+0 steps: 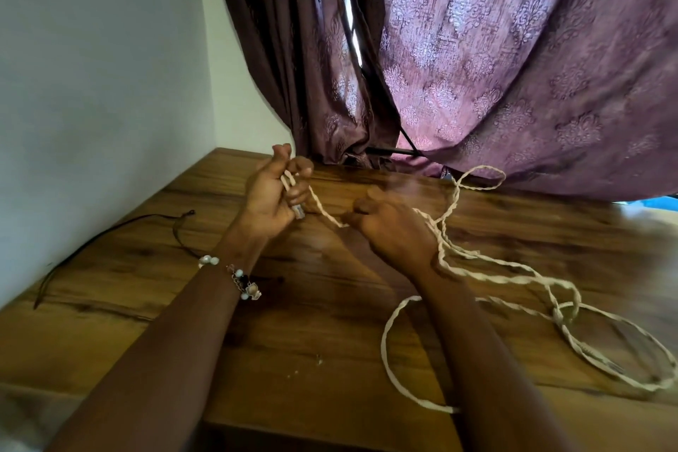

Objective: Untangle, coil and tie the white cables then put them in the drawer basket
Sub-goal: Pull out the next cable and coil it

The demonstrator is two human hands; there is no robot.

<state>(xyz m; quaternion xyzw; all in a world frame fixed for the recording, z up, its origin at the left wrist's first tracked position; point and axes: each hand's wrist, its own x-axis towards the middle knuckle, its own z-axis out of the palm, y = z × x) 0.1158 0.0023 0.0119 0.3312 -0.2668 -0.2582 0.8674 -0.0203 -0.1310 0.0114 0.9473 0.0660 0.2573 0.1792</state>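
- On the counter (257, 360), most of the cable (495, 277) lies in loose loops.
- Left hand (271, 194) grips one end; right hand (392, 227) pinches it further along.
- Pulling hard could tighten a knot.

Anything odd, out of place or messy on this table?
A few pale crumbs lie near the wooden table's front edge, and a thin dark cord trails loose along the wall side. The white cable sprawls in loops, as expected mid-untangling.
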